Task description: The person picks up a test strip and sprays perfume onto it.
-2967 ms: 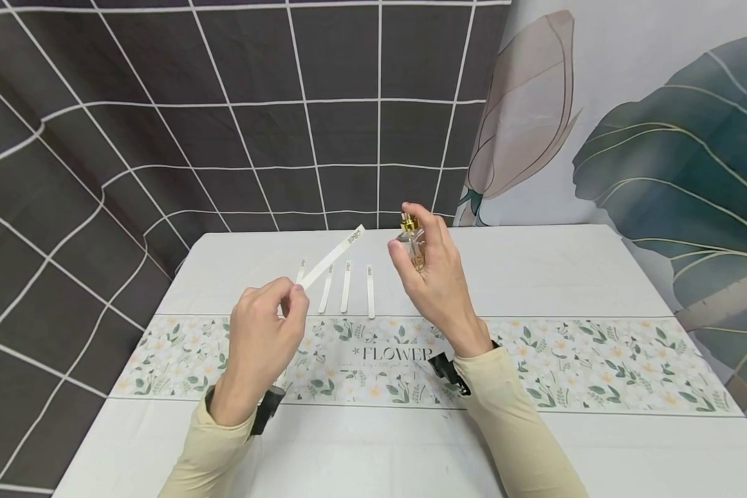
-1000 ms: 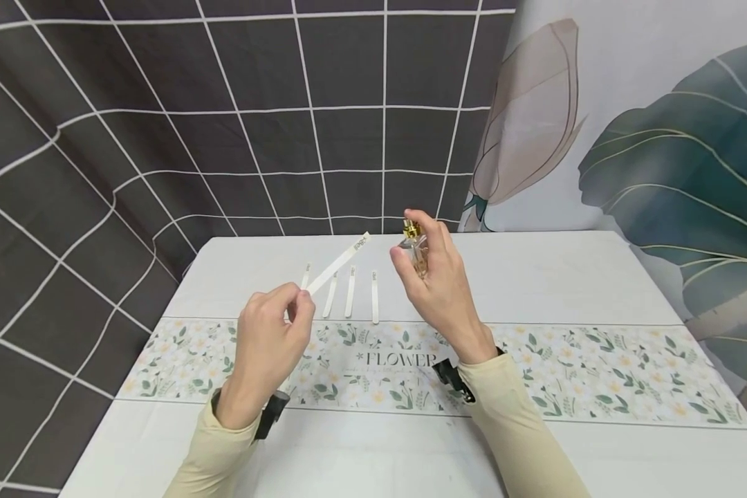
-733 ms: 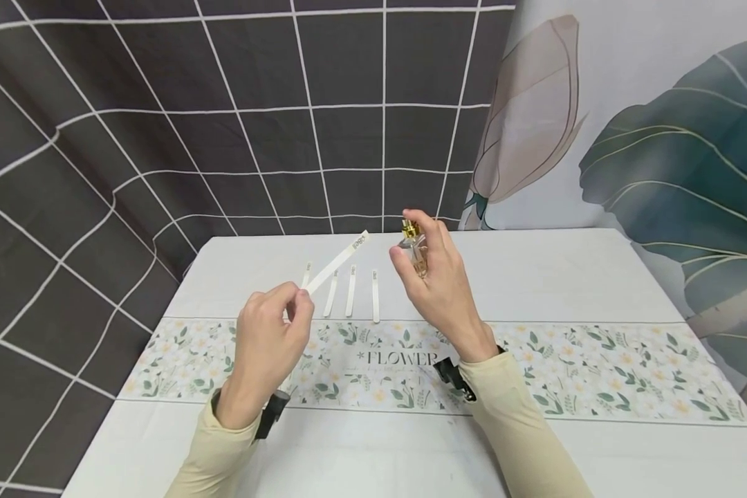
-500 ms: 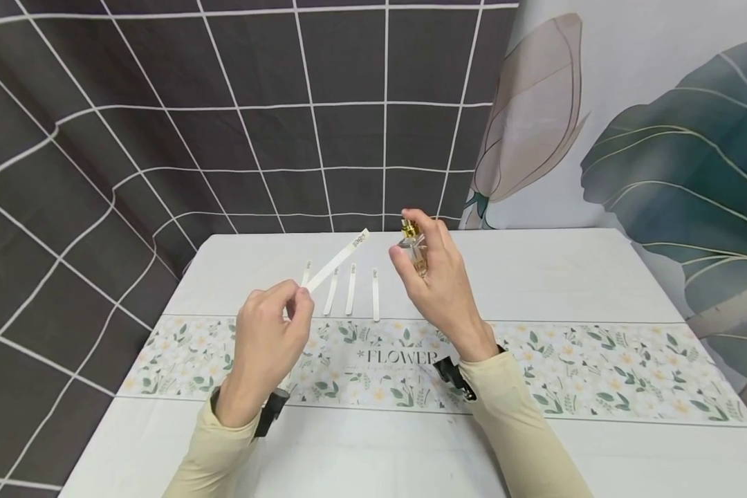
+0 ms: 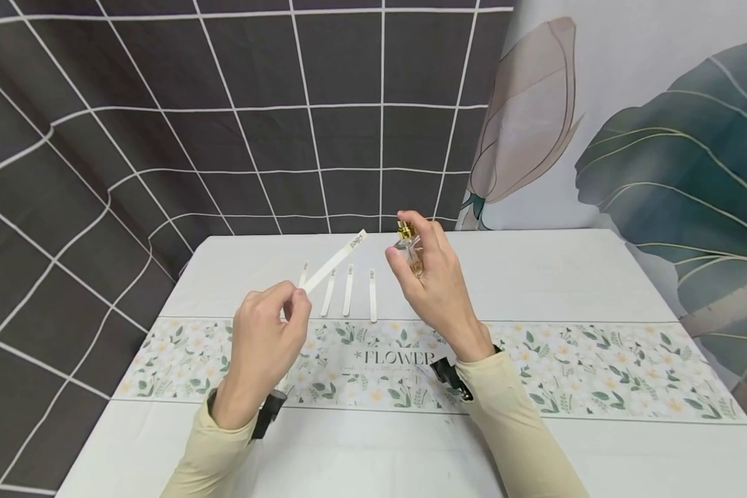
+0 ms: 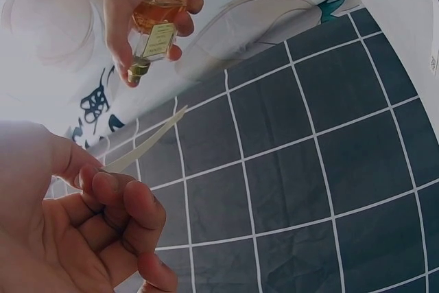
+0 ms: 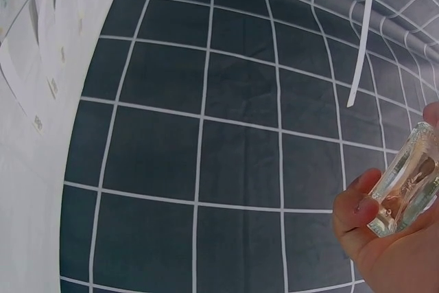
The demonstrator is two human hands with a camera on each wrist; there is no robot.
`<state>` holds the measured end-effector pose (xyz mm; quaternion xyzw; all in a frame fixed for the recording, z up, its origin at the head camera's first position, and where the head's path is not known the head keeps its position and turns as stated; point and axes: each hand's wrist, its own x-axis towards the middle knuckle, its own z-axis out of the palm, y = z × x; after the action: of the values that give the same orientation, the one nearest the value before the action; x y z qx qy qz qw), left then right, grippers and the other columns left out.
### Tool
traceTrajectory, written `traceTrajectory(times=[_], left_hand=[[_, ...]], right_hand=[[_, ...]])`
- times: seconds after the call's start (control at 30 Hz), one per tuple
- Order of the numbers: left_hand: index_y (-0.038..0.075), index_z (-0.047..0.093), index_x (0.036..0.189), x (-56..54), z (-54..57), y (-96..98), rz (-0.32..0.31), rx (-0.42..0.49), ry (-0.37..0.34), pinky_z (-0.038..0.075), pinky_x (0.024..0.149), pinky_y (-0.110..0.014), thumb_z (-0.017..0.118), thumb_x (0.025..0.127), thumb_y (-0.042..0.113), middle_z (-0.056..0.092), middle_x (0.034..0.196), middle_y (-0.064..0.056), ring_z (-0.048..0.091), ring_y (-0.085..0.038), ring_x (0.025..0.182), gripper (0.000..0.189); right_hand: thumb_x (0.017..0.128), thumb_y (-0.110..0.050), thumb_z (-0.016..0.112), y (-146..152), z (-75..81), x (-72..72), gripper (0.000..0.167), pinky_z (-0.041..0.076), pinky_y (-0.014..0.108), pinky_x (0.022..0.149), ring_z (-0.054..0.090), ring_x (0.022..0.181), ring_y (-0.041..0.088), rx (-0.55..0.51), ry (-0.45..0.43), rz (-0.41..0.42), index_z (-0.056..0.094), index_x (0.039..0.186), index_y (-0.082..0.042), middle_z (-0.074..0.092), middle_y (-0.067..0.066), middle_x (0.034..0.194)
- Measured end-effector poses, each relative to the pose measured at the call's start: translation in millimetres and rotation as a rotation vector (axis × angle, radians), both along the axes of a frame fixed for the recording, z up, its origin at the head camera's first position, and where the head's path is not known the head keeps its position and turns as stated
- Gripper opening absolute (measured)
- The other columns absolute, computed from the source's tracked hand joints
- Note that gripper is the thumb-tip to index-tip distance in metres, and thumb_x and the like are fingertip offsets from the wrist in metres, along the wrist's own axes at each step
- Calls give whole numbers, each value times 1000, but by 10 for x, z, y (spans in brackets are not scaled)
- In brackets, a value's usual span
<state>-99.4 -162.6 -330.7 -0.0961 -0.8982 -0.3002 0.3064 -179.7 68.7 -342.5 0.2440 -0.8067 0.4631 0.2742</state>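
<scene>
My left hand (image 5: 268, 339) pinches one end of a white perfume test strip (image 5: 335, 261) between thumb and forefinger. The strip slants up to the right, its printed end free, and bends slightly in the left wrist view. My right hand (image 5: 438, 294) grips a small clear perfume bottle (image 6: 156, 29) with a gold spray top and amber liquid. The forefinger lies on the sprayer (image 5: 404, 229), which is a short gap from the strip's free end. In the right wrist view, fingers wrap the glass bottle (image 7: 408, 183) near its base.
Several more white strips, among them one strip (image 5: 373, 296), lie in a row on the white tablecloth (image 5: 535, 277) behind my left hand. A flower-printed band (image 5: 597, 373) crosses the table. Behind it hang a dark grid curtain (image 5: 348, 138) and a floral cloth (image 5: 672, 159).
The view shifts slightly. Both hands keep their grips on the strip and bottle, with almost no movement between them.
</scene>
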Motion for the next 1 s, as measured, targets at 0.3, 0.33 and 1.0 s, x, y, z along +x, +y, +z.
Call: traceTrajectory(times=[0.3,0.33,1.0], left_hand=[[14,49,62,2,-2,6,1,3,9,34,60,-32,55,93,5,49,53,4,39,-17,54,33],[14,48,62,3,-3,6,1,3,9,34,60,-32,55,93,5,49,53,4,39,-17,54,33],[14,47,61,-6,-8,4,-16,5,24,35,62,-32,54,93,5,48,51,4,38,-16,52,34]], right_hand=[[101,-26,62,5,-2,5,47,39,34,64,45,76,19,7,-9,-4,49,145,-17,56,12,110],[101,-26,62,4,-3,5,47,39,34,64,45,76,19,7,-9,-5,49,145,-17,56,12,110],[101,-26,61,7,12,13,45,40,35,62,47,74,19,1,-24,-16,48,144,-17,55,11,109]])
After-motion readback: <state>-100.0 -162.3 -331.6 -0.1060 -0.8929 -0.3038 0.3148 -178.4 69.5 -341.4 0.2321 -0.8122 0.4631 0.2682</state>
